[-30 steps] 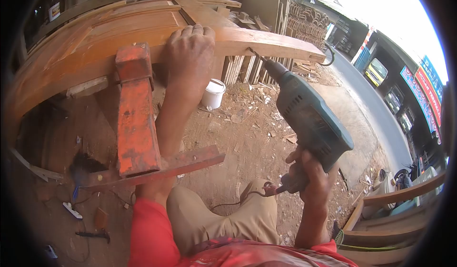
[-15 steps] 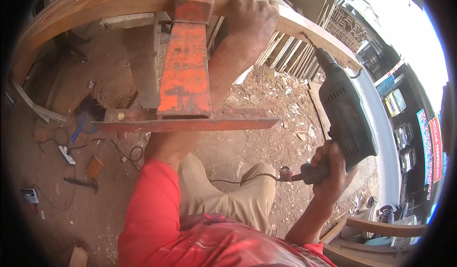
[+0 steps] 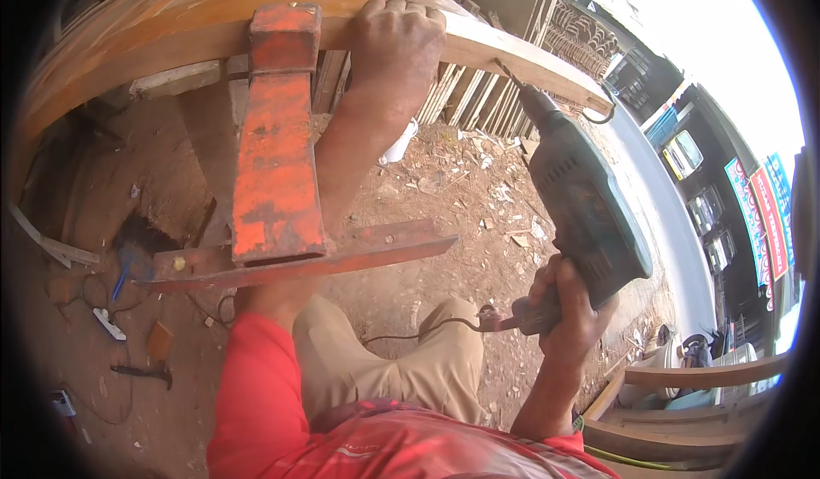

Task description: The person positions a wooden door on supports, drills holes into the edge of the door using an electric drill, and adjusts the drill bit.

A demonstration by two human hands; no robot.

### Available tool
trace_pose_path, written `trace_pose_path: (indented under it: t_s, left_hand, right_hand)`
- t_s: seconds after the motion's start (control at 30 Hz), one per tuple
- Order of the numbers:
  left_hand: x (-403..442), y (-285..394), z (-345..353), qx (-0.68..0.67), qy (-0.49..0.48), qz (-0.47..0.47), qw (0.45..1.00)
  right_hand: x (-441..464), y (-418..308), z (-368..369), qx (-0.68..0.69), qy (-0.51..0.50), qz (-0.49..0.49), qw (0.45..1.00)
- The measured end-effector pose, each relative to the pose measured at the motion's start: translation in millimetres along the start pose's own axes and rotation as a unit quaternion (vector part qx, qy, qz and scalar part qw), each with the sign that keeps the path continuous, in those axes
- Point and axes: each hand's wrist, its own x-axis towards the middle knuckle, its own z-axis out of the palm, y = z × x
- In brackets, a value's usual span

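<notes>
My right hand (image 3: 571, 304) is wrapped around the handle of a dark green electric drill (image 3: 585, 197), which points up and to the left. Its drill bit (image 3: 507, 71) meets the near side of a wooden beam (image 3: 547, 73), close to the beam's right end; whether the tip is inside the wood I cannot tell. Over the beam's top my left hand (image 3: 400, 43) is closed, left of the bit. An orange-red metal piece (image 3: 275, 159) with a crosswise angle bar passes in front of my left forearm, its far end against the beam.
The drill's cord (image 3: 418, 335) crosses my lap. A hammer (image 3: 147, 372), a wooden block (image 3: 159, 341) and a white power strip (image 3: 109, 324) lie on the dirt among wood chips. Stacked boards (image 3: 470, 95) stand behind the beam. A wooden frame (image 3: 700, 376) is at lower right, a road beyond.
The view has swung, so the beam, metal piece and drill appear farther left. Both hands keep their holds, and the bit stays at about the same place along the beam.
</notes>
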Motion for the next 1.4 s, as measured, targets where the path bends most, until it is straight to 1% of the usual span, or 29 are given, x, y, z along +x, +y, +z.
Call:
trace_pose_path:
  t_s: [0.1, 0.17, 0.23, 0.27, 0.3, 0.33, 0.37, 0.4, 0.43, 0.47, 0.5, 0.53, 0.6, 0.63, 0.67, 0.7, 0.8, 0.9, 0.97, 1.0, 1.07, 1.1, 1.17, 1.2, 1.3, 1.37, 1.4]
  left_hand:
    - [1.1, -1.0, -0.5, 0.002, -0.005, 0.002, 1.000]
    - [0.6, -2.4, -0.3, 0.014, 0.012, 0.016, 1.000]
    - [-2.0, -3.3, -4.0, 0.005, -0.004, 0.025, 1.000]
    - [-2.0, -6.5, -0.7, 0.004, 0.018, 0.041, 0.999]
    - [-1.1, -7.9, -0.2, 0.002, 0.038, 0.057, 0.998]
    - [-0.8, -8.6, -1.6, 0.018, -0.002, 0.060, 0.998]
    - [1.7, -4.2, -15.5, 0.009, -0.022, 0.066, 0.998]
    - [11.4, 0.9, -30.8, -0.013, -0.135, 0.004, 0.991]
    - [14.7, 5.4, -36.7, -0.035, -0.245, -0.058, 0.967]
    - [1.1, 1.9, -7.7, 0.004, -0.035, -0.015, 0.999]
    - [-9.6, 1.4, 10.3, 0.004, -0.036, -0.016, 0.999]
    - [-12.1, 1.3, 25.1, -0.049, 0.144, 0.026, 0.988]
    - [-2.5, -1.9, 16.1, -0.100, 0.321, 0.077, 0.939]
    - [-2.5, -7.4, 8.7, -0.059, 0.159, 0.061, 0.984]
    - [-1.9, -7.9, -2.0, -0.015, -0.010, 0.041, 0.999]
    - [-3.2, -4.8, -6.6, -0.014, -0.011, 0.043, 0.999]
    - [-1.1, -3.4, -11.6, 0.052, -0.026, 0.054, 0.997]
    - [-0.3, -6.3, -5.2, 0.030, -0.005, 0.051, 0.998]
    - [-0.9, -6.1, -9.8, 0.020, -0.024, 0.059, 0.998]
    - [-1.0, -5.5, -12.4, 0.022, -0.024, 0.064, 0.997]
    - [-0.3, -1.6, -13.4, 0.030, -0.064, 0.028, 0.997]
    - [-0.6, -0.7, -10.0, 0.025, -0.058, 0.034, 0.997]
    - [-0.6, -5.8, -2.7, 0.045, 0.051, 0.071, 0.995]
    - [0.8, -6.6, -0.2, 0.051, 0.059, 0.073, 0.994]
    - [-0.5, -3.0, -2.1, 0.053, 0.041, 0.065, 0.996]
    - [0.1, 0.0, -11.3, 0.058, -0.021, 0.044, 0.997]
    - [-0.4, -1.4, -12.2, 0.063, -0.019, 0.047, 0.997]
  right_hand:
    - [-0.6, -7.5, 3.4, -0.018, 0.006, 0.017, 1.000]
    - [0.2, -11.6, 5.7, -0.027, 0.010, 0.035, 0.999]
    - [1.0, -11.8, 5.9, -0.027, 0.009, 0.033, 0.999]
    - [3.5, -8.6, 3.4, -0.029, 0.016, 0.046, 0.998]
    - [6.7, -3.1, -0.1, -0.024, 0.006, 0.023, 0.999]
    - [3.8, 1.0, -3.2, -0.020, -0.003, 0.006, 1.000]
    - [-0.4, 2.7, -5.1, -0.024, 0.003, 0.027, 0.999]
    - [2.5, 4.9, -6.4, -0.011, -0.008, 0.013, 1.000]
    - [5.7, 6.1, -7.7, 0.001, -0.019, -0.003, 1.000]
    - [7.4, 9.3, -3.1, 0.007, 0.010, -0.018, 1.000]
    - [7.9, 11.7, -5.5, 0.006, 0.010, -0.017, 1.000]
    - [10.4, 13.7, -8.5, 0.008, 0.002, -0.023, 1.000]
    - [11.9, 15.6, -7.5, 0.018, -0.001, -0.031, 0.999]
    - [11.6, 14.4, -5.1, 0.023, 0.017, -0.023, 0.999]
    - [11.6, 13.7, -3.7, 0.027, 0.035, -0.012, 0.999]
    - [12.4, 13.4, -5.9, 0.029, 0.035, -0.011, 0.999]
    - [15.5, 15.1, -11.9, 0.054, 0.034, 0.008, 0.998]
    - [15.1, 16.7, -14.9, 0.055, 0.018, 0.004, 0.998]
    - [15.0, 14.0, -16.7, 0.046, -0.013, 0.019, 0.999]
    - [15.8, 13.8, -18.3, 0.050, -0.011, 0.019, 0.999]
    - [16.1, 13.7, -23.5, 0.039, -0.033, 0.048, 0.998]
    - [15.1, 15.9, -25.4, 0.039, -0.025, 0.043, 0.998]
    - [21.2, 21.8, -24.2, 0.065, -0.017, 0.026, 0.997]
    - [23.7, 22.1, -22.7, 0.071, -0.018, 0.019, 0.997]
    - [21.3, 20.7, -23.8, 0.072, -0.012, 0.022, 0.997]
    - [21.4, 16.9, -26.7, 0.073, -0.047, 0.051, 0.995]
    - [20.4, 18.2, -26.3, 0.079, -0.048, 0.049, 0.995]
